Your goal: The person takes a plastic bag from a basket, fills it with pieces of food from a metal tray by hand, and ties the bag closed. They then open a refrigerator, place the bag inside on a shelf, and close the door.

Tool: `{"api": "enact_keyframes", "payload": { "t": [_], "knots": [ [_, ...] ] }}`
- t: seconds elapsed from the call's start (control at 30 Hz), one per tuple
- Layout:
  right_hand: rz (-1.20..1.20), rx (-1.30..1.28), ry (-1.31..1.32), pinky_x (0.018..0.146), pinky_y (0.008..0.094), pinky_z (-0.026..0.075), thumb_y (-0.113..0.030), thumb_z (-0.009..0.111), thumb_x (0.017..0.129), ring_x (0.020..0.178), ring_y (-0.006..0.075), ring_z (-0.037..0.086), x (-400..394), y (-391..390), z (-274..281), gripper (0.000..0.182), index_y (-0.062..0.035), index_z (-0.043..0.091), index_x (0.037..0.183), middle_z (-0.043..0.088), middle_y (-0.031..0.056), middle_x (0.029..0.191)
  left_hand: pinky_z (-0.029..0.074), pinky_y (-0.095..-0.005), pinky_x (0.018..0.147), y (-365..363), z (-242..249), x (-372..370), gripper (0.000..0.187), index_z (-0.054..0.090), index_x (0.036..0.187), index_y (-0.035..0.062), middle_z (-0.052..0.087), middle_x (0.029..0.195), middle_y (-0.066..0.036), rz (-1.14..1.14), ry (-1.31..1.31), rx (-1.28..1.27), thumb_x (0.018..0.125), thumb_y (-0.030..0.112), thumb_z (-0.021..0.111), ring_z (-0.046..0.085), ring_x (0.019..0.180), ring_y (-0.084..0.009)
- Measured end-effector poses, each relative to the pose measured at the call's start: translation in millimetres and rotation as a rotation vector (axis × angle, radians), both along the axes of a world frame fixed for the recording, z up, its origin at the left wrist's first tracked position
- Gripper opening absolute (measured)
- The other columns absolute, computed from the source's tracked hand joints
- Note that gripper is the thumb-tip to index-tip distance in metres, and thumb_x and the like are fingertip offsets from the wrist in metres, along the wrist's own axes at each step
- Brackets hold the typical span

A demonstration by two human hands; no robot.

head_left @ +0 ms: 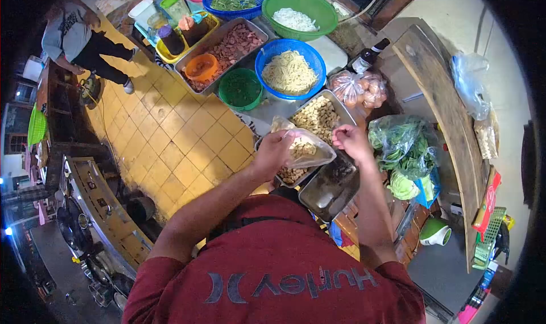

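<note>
My left hand (273, 153) is closed on the side of a clear plastic bag (323, 152), which is open at the top and has pale chunks of food (302, 149) in it. To the right of the bag is my right hand (354, 142), its fingers curled together; whatever they hold is too small to make out. Just beyond the bag lies a metal tray of pale cubed pieces (316, 115), partly covered by the bag and hands. Below the bag, more brownish pieces (292, 175) show in a tray. A dark metal tray (327, 196) sits nearest my body.
A blue basket of noodles (291, 71), a green bowl (240, 90) and a tray of sliced meat (242, 42) stand farther back. On the right are bagged eggs (364, 89), a dark bottle (364, 59) and bagged greens (406, 139). Another person (79, 37) stands at far left.
</note>
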State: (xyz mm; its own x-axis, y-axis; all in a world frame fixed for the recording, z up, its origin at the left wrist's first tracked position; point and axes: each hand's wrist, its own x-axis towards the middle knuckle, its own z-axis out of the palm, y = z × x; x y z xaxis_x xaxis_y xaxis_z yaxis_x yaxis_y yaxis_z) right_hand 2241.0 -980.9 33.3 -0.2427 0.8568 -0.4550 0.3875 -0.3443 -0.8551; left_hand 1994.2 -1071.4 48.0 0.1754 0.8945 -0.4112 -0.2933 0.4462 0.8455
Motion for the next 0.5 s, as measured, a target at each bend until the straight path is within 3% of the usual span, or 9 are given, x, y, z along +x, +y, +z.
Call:
{"api": "enact_keyframes", "payload": {
  "t": [0.07, 0.1, 0.17, 0.23, 0.3, 0.33, 0.4, 0.47, 0.5],
  "knots": [
    [0.064, 0.226, -0.107, 0.065, 0.0263, 0.05, -0.009, 0.057, 0.088, 0.07, 0.0117, 0.062, -10, -2, -20, 0.012, 0.0, 0.065, 0.093, 0.067, 0.0053, 0.08, 0.052, -0.0284, 0.072, -5, 26, -3, 0.029, 0.059, 0.113, 0.0019, 0.065, 0.096, -0.005, 0.132, -0.326, -0.125, 0.099, 0.023, 0.044, 0.06, 0.084, -0.0133],
    [0.12, 0.543, -0.316, 0.066, 0.0286, 0.05, -0.012, 0.059, 0.087, 0.07, 0.0162, 0.063, -26, -4, -20, 0.015, -0.0019, 0.065, 0.097, 0.068, 0.0081, 0.08, 0.052, -0.0284, 0.072, -12, 44, -9, 0.029, 0.059, 0.113, 0.0019, 0.065, 0.096, -0.005, 0.137, -0.323, -0.128, 0.099, 0.023, 0.044, 0.06, 0.084, -0.0133],
    [0.055, 0.473, -0.253, 0.071, 0.0309, 0.05, -0.012, 0.059, 0.087, 0.075, 0.0221, 0.065, -74, -10, 1, 0.018, -0.0034, 0.065, 0.101, 0.068, 0.013, 0.086, 0.055, -0.0312, 0.071, -29, 78, -30, 0.027, 0.058, 0.114, 0.0035, 0.065, 0.097, -0.005, 0.198, -0.237, -0.226, 0.097, 0.022, 0.047, 0.064, 0.084, -0.0178],
    [0.257, 0.41, -0.045, 0.079, 0.0356, 0.049, -0.014, 0.06, 0.085, 0.085, 0.0289, 0.064, -100, 6, -19, 0.024, -0.0036, 0.064, 0.106, 0.066, 0.018, 0.094, 0.055, -0.0325, 0.073, -50, 95, -49, 0.028, 0.057, 0.115, 0.0032, 0.063, 0.101, -0.007, 0.26, -0.295, -0.222, 0.097, 0.021, 0.047, 0.063, 0.086, -0.0179],
    [0.528, 0.947, -0.321, 0.084, 0.0377, 0.047, -0.016, 0.057, 0.083, 0.093, 0.0305, 0.062, -126, 40, -136, 0.031, -0.0031, 0.063, 0.111, 0.065, 0.0179, 0.099, 0.054, -0.0337, 0.075, -72, 99, -67, 0.029, 0.057, 0.117, 0.0029, 0.062, 0.105, -0.009, 0.331, -0.351, -0.21, 0.097, 0.021, 0.047, 0.062, 0.089, -0.0181],
    [0.787, 0.762, -0.711, 0.089, 0.047, 0.045, -0.017, 0.056, 0.079, 0.102, 0.0316, 0.06, -151, 46, -113, 0.034, -0.0045, 0.064, 0.11, 0.065, 0.017, 0.104, 0.054, -0.0355, 0.077, -84, 99, -76, 0.029, 0.057, 0.118, 0.0032, 0.061, 0.109, -0.009, 0.388, -0.383, -0.216, 0.097, 0.02, 0.047, 0.061, 0.093, -0.019],
    [0.767, 0.582, -0.843, 0.09, 0.0442, 0.045, -0.015, 0.055, 0.077, 0.104, 0.0328, 0.059, -170, 57, -70, 0.027, -0.0047, 0.066, 0.1, 0.064, 0.017, 0.107, 0.053, -0.0368, 0.08, -107, 93, -87, 0.03, 0.056, 0.118, 0.0036, 0.059, 0.116, -0.009, 0.488, -0.423, -0.193, 0.095, 0.022, 0.05, 0.059, 0.1, -0.0201],
    [0.746, 0.402, -0.974, 0.091, 0.0413, 0.046, -0.013, 0.055, 0.076, 0.107, 0.034, 0.058, -183, 76, -89, 0.022, -0.0049, 0.069, 0.09, 0.064, 0.0171, 0.11, 0.052, -0.0358, 0.076, -128, 90, -99, 0.033, 0.056, 0.12, 0.0039, 0.059, 0.112, -0.008, 0.591, -0.409, -0.142, 0.094, 0.025, 0.053, 0.058, 0.096, -0.019],
    [0.787, 0.36, -1.008, 0.096, 0.0418, 0.042, -0.013, 0.057, 0.075, 0.113, 0.0344, 0.054, -179, 96, -139, 0.026, -0.0034, 0.068, 0.096, 0.06, 0.0178, 0.117, 0.051, -0.0343, 0.071, -139, 90, -106, 0.035, 0.055, 0.121, 0.0041, 0.061, 0.105, -0.007, 0.645, -0.377, -0.108, 0.094, 0.026, 0.054, 0.059, 0.088, -0.0174]
  ]
}}
